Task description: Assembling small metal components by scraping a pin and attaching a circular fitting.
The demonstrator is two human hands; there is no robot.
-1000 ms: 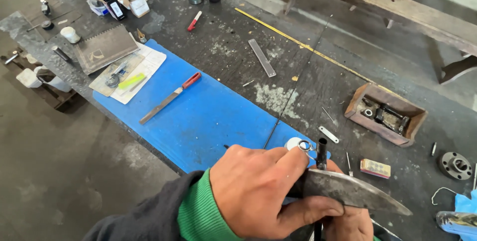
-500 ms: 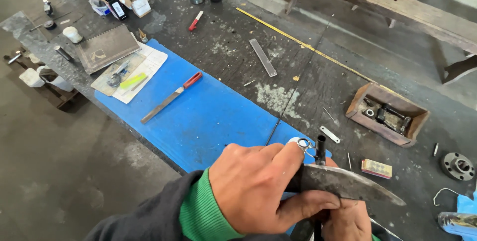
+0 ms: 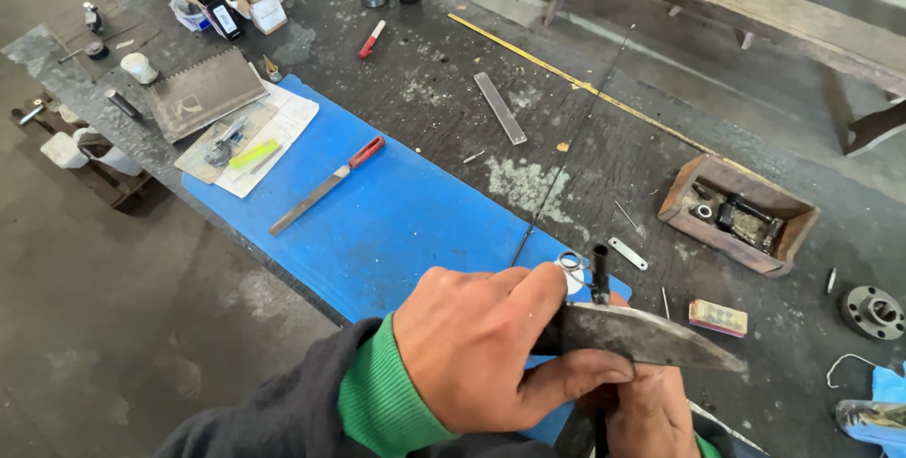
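Note:
My left hand (image 3: 481, 345) grips a flat, pointed piece of grey sheet metal (image 3: 651, 337) at its blunt end, thumb underneath and fingers on top. My right hand (image 3: 651, 411) sits just below the metal piece, mostly hidden by it, and its fingers close around a dark tool (image 3: 599, 274) whose black tip sticks up behind the metal. Both hands hover over the near corner of a blue mat (image 3: 396, 222) on a dark workbench (image 3: 444, 90).
A red-handled file (image 3: 326, 184) lies on the mat. A metal bar (image 3: 500, 121), a long yellow strip (image 3: 585, 90), a wooden box of parts (image 3: 738, 216), a round flange (image 3: 873, 312), papers (image 3: 250, 137), a red marker (image 3: 371, 40) and bottles lie around the bench.
The hands and the metal piece have stayed almost in place, with the left hand's grip shifting slightly along the metal. The view has barely moved.

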